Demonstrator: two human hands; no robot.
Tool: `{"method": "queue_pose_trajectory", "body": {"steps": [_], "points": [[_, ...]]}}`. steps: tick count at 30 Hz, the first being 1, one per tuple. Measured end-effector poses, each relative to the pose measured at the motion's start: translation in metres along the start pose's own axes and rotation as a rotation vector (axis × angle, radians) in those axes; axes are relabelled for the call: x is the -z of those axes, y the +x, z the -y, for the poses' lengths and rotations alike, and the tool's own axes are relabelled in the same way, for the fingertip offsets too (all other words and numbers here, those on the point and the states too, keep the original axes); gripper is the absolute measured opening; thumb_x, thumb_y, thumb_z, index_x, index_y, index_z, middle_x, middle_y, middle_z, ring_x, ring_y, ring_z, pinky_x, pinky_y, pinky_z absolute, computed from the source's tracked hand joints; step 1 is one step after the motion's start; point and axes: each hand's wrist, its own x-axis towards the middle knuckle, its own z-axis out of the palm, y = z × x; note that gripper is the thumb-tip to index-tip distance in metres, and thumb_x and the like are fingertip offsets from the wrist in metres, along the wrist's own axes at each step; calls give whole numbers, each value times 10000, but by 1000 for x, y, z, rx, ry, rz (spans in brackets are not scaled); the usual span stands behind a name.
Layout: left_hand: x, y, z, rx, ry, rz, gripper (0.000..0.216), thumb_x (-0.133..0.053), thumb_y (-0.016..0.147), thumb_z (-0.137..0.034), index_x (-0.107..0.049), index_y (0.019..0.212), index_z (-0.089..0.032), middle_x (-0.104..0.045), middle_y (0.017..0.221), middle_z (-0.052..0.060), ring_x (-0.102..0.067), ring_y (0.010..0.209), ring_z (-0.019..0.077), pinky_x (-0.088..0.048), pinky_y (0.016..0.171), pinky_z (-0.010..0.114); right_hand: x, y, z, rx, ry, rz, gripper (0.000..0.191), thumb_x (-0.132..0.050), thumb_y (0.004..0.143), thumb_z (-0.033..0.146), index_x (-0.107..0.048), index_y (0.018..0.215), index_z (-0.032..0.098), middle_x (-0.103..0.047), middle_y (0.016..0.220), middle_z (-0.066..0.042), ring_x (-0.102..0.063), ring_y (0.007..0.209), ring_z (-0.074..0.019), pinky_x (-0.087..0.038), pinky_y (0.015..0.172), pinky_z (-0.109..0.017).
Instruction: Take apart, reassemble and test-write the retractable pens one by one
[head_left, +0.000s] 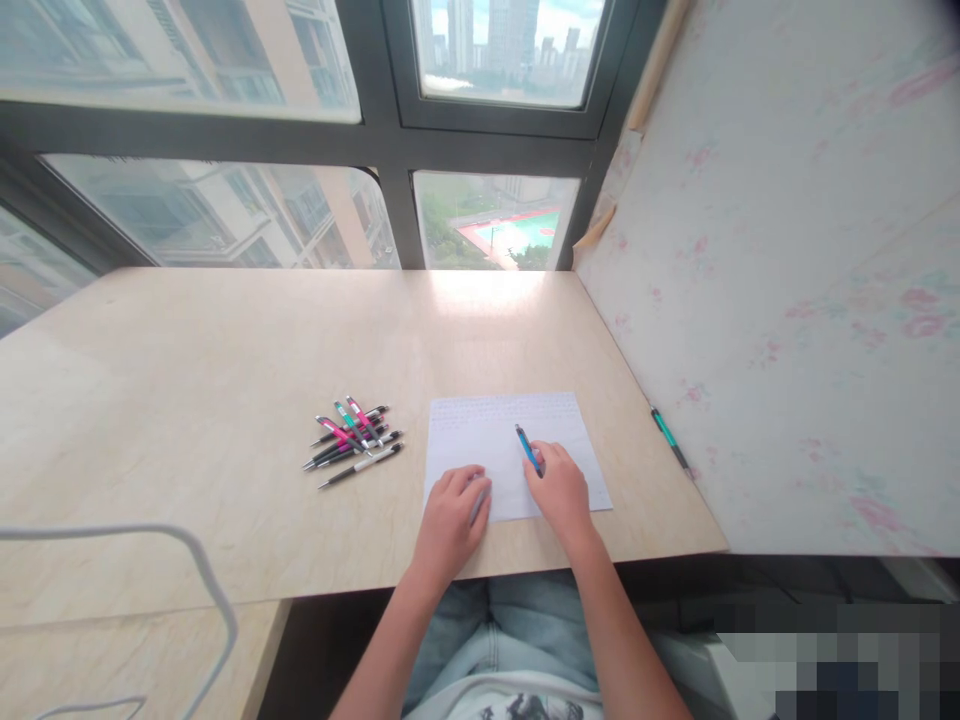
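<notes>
A white sheet of paper [487,430] with faint lines of writing lies on the light wooden desk [225,360] in front of me. My left hand [452,518] rests on the sheet's lower left corner, fingers curled loosely and flat on it. My right hand [561,492] is closed round a blue pen [527,447], its tip up and pointing away over the sheet. A pile of several pens [352,435], pink, green, black and white, lies just left of the paper.
A green and black pen [669,438] lies at the desk's right edge against a flowered wall panel [787,280]. Windows [225,215] run along the desk's far side. A white cable [202,570] curves at the lower left. My lap is below the desk's front edge.
</notes>
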Motion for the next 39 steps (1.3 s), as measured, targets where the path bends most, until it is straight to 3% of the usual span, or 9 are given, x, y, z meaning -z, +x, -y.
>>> {"method": "queue_pose_trajectory", "body": {"steps": [17, 20, 25, 28, 32, 39], "points": [[-2, 0, 3, -12, -12, 23, 192, -510, 887, -167, -623, 1039, -197, -624, 1137, 104, -569, 1045, 251, -493, 904, 435, 12, -13, 7, -138, -248, 50, 96, -564, 822, 234, -647, 868, 219, -663, 871, -21, -594, 737, -165, -295, 560, -262], [-3, 0, 5, -11, -20, 11, 180, -511, 891, -177, -621, 1032, -199, -625, 1131, 107, -570, 1041, 257, -495, 899, 441, 29, -5, -13, -195, -302, -23, 145, -555, 825, 241, -676, 901, 215, -665, 908, -35, -585, 786, -168, -313, 580, -255], [-5, -1, 8, -11, -36, 15, 185, -510, 893, -179, -615, 1043, -208, -623, 1145, 103, -563, 1053, 264, -491, 909, 450, 76, 12, -75, -355, -473, -268, 208, -545, 819, 265, -717, 915, 196, -674, 949, -83, -571, 832, -213, -325, 587, -276], [-5, -1, 9, -10, -43, 8, 184, -515, 889, -181, -618, 1038, -213, -625, 1141, 100, -568, 1047, 263, -492, 902, 448, 97, 21, -105, -388, -533, -303, 254, -532, 822, 286, -733, 946, 190, -691, 918, -107, -578, 775, -231, -328, 575, -290], [-5, -1, 9, 5, -47, 3, 185, -515, 889, -182, -616, 1042, -208, -622, 1148, 101, -567, 1050, 262, -490, 906, 446, 102, 29, -121, -481, -553, -290, 287, -525, 821, 309, -751, 963, 202, -716, 879, -130, -589, 693, -239, -355, 570, -304], [-4, -2, 8, -1, -62, 10, 189, -517, 885, -184, -621, 1041, -212, -625, 1148, 102, -572, 1056, 262, -492, 909, 446, 93, 26, -122, -584, -554, -320, 321, -555, 820, 366, -741, 1036, 216, -729, 876, -157, -630, 721, -286, -422, 608, -352]]}}
